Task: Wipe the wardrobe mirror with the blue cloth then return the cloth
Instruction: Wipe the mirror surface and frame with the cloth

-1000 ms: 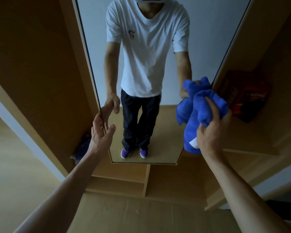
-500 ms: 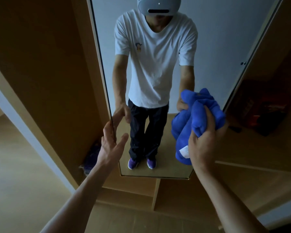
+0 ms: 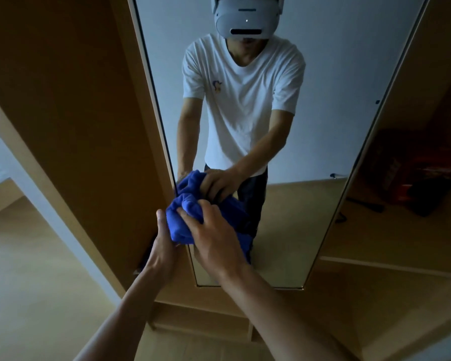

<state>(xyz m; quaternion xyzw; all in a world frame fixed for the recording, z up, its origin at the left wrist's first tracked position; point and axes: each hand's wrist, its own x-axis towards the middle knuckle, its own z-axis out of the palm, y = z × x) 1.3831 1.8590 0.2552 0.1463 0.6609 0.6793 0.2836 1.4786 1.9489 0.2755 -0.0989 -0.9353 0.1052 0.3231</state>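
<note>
A tall wardrobe mirror point(image 3: 323, 142) in a wooden frame fills the middle of the head view and reflects me. The bunched blue cloth point(image 3: 182, 220) sits low on the glass, near the mirror's left edge. My right hand point(image 3: 214, 238) grips the cloth from the right and on top. My left hand point(image 3: 164, 246) cups it from the left and below, thumb up along its side. Part of the cloth hangs down behind my right hand and is hidden.
A wooden door panel point(image 3: 71, 121) stands left of the mirror. On the right, an open wardrobe shelf point(image 3: 391, 264) holds a dark red item point(image 3: 412, 173). A low wooden ledge point(image 3: 201, 321) runs under the mirror, and light floor point(image 3: 31, 269) lies to the left.
My right hand has carried the cloth from the mirror's right side down to its lower left. My left hand, open before, has closed in on the cloth. The view tilted up.
</note>
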